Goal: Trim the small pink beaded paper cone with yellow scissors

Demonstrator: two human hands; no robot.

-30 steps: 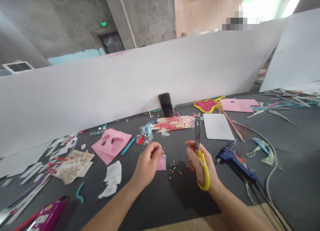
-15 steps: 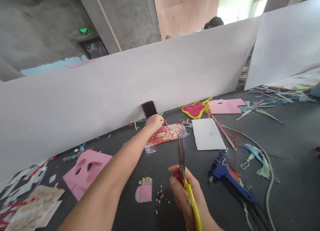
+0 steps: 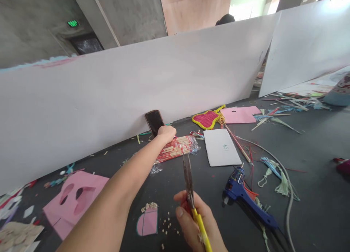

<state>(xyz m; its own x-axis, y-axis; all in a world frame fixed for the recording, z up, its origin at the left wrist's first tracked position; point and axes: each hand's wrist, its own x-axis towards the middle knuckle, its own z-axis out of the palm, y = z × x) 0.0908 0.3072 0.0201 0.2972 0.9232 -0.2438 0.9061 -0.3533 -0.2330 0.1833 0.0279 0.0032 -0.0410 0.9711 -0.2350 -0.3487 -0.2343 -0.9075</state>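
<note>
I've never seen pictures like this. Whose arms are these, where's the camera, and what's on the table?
No machine: these are a person's bare hands, filmed by a camera worn on their head, looking down. The right hand holds yellow-handled scissors, blades pointing away. The left hand rests at a pack of wooden sticks, beside a phone leaning on the white board. The dark table also bears a blue glue gun, pink paper with cut-out holes and a white card.

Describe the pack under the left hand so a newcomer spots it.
Follow the long white board to the dark phone leaning on it. Just in front of it, under the left hand, lies the stick pack: the only clear wrapper of red-and-tan sticks.
</note>
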